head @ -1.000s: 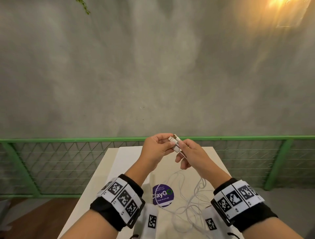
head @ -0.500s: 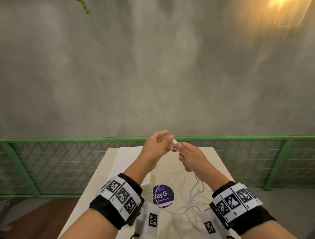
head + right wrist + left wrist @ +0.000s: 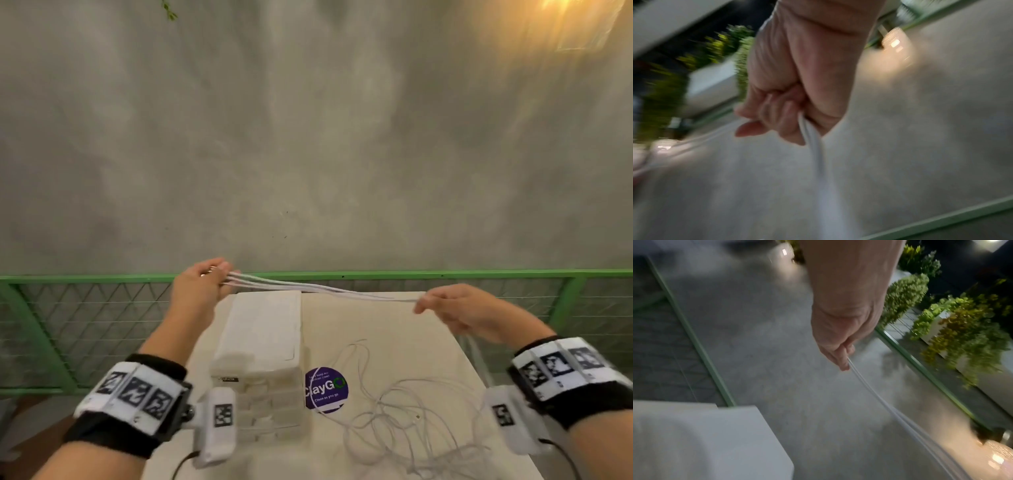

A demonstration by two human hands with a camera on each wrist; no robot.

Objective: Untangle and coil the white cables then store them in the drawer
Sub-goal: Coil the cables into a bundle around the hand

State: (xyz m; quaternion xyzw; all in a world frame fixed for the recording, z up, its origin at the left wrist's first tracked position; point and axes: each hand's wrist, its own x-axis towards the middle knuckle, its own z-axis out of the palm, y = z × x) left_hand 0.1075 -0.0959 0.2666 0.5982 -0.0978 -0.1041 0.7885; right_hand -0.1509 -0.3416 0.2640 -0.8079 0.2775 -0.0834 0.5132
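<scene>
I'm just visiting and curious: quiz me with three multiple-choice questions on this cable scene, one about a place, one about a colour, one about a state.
1. Where is the round sticker?
A. on the wall
B. on the table, right of the white drawer unit
C. on the railing

2. What colour is the railing?
A. green
B. red
C. black

3. How are the white cables between the left hand and right hand?
A. coiled
B. stretched between both hands
C. lying in a drawer

Answers: 1 B, it lies flat beside the unit; 2 A, its top rail is green; 3 B, each hand pinches the strands.
</scene>
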